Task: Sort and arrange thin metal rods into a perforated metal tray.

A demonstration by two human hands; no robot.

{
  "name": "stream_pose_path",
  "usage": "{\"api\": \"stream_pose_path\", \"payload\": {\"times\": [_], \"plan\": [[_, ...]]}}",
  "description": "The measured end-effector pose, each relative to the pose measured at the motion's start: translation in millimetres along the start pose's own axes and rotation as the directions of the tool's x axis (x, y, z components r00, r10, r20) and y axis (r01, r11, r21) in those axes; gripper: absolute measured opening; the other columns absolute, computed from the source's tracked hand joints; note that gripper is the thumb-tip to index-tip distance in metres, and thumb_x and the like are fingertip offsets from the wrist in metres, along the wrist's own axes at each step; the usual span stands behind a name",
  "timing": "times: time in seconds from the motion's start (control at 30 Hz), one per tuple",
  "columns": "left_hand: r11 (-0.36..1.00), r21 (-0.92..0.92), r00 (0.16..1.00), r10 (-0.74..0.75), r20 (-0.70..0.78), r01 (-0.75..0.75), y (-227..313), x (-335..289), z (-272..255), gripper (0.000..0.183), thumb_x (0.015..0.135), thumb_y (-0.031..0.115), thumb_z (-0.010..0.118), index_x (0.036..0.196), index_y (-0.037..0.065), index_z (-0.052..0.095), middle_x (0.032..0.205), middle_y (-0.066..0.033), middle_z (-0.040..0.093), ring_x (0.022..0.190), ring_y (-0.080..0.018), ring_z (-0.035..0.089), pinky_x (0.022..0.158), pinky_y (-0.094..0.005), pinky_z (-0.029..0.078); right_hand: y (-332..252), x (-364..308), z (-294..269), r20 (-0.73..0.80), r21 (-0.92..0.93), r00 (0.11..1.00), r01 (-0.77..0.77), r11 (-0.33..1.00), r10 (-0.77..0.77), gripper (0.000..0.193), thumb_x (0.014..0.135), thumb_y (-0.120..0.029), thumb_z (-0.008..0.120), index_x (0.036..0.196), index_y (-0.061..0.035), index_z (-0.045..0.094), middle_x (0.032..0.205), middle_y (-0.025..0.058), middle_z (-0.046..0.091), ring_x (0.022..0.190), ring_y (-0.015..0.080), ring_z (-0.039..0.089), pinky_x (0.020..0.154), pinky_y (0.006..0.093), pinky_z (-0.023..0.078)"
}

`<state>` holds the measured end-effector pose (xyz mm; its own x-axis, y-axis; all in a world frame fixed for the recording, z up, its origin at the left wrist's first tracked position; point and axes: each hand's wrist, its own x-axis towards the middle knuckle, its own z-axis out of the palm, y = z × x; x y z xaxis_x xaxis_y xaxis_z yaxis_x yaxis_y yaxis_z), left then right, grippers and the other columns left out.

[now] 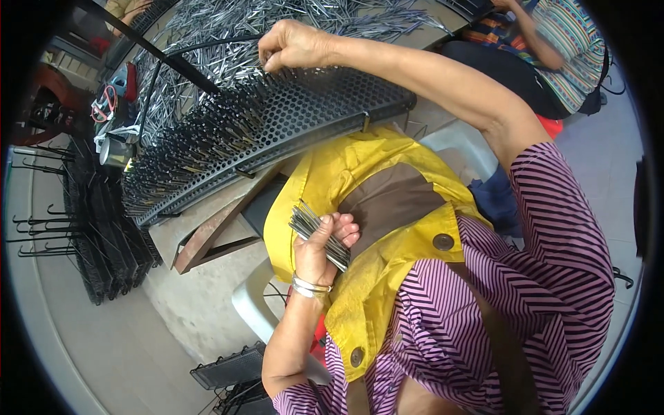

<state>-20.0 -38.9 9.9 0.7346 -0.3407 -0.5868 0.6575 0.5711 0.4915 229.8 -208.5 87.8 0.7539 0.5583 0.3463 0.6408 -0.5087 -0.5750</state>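
Note:
My left hand (321, 245) is closed around a bundle of thin metal rods (311, 225), held over my lap and the yellow apron. A silvery bracelet circles that wrist. My right hand (294, 45) is above the far edge of a black perforated tray (332, 104), its fingers curled and pinched together. What they pinch is too small or hidden to make out. Dark rods (194, 138) stand upright in the tray's holes, packed over its left part and along the far edge. Toward the right and near side, many holes show without rods.
Loose metal rods (228, 34) cover the table behind the tray. A metal cup (115, 150) and red-handled scissors (104, 104) lie at the left. Stacked black racks with hooks (104, 221) stand left. Another person (570, 52) sits at upper right. A dark bar (159, 55) slants over the table.

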Motion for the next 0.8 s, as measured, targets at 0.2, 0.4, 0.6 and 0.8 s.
{"api": "stream_pose_path", "payload": {"times": [0.2, 0.4, 0.6, 0.8], "plan": [[1.000, 0.001, 1.000, -0.006, 0.001, 0.006, 0, -1, -2, 0.019, 0.083, 0.013, 0.054, 0.090, -0.004, 0.052, 0.084, -0.0169, 0.059, 0.072, -0.0256, 0.060, 0.065, -0.0365, 0.051, -10, -12, 11, -0.187, -0.108, 0.980, -0.082, 0.991, 0.061, 0.014, 0.067, -0.012, 0.063, 0.077, -0.0031, 0.061, 0.071, 0.0079, 0.062, 0.069, 0.0155, 0.060, 0.065, 0.0285, 0.048], [1.000, 0.027, 1.000, -0.007, 0.029, 0.007, -1, 1, -3, 0.018, 0.083, 0.014, 0.053, 0.092, -0.002, 0.051, 0.089, -0.0168, 0.059, 0.074, -0.0255, 0.060, 0.067, -0.0372, 0.051, 3, -14, 16, -0.253, -0.160, 0.967, -0.038, 0.986, -0.004, 0.012, 0.069, -0.011, 0.062, 0.077, -0.0029, 0.061, 0.070, 0.0101, 0.062, 0.066, 0.0194, 0.061, 0.063, 0.0294, 0.048], [1.000, -0.030, 0.991, -0.005, 0.134, 0.009, 1, 2, -4, 0.019, 0.082, 0.012, 0.052, 0.094, -0.004, 0.052, 0.091, -0.0185, 0.058, 0.078, -0.0273, 0.059, 0.071, -0.0390, 0.050, -8, 0, 14, -0.187, -0.273, 0.981, 0.004, 0.962, -0.057, 0.013, 0.070, -0.014, 0.063, 0.071, -0.0018, 0.058, 0.065, 0.0120, 0.060, 0.063, 0.0252, 0.060, 0.059, 0.0347, 0.045], [0.998, -0.043, 0.978, -0.033, 0.205, 0.042, 0, 4, -6, 0.023, 0.081, 0.011, 0.052, 0.098, -0.003, 0.050, 0.097, -0.0197, 0.056, 0.086, -0.0289, 0.057, 0.077, -0.0397, 0.047, -20, 9, 14, -0.111, -0.332, 0.992, -0.095, 0.939, 0.061, 0.018, 0.071, -0.019, 0.062, 0.067, -0.0028, 0.055, 0.063, 0.0131, 0.058, 0.065, 0.0283, 0.059, 0.058, 0.0386, 0.043]]}}
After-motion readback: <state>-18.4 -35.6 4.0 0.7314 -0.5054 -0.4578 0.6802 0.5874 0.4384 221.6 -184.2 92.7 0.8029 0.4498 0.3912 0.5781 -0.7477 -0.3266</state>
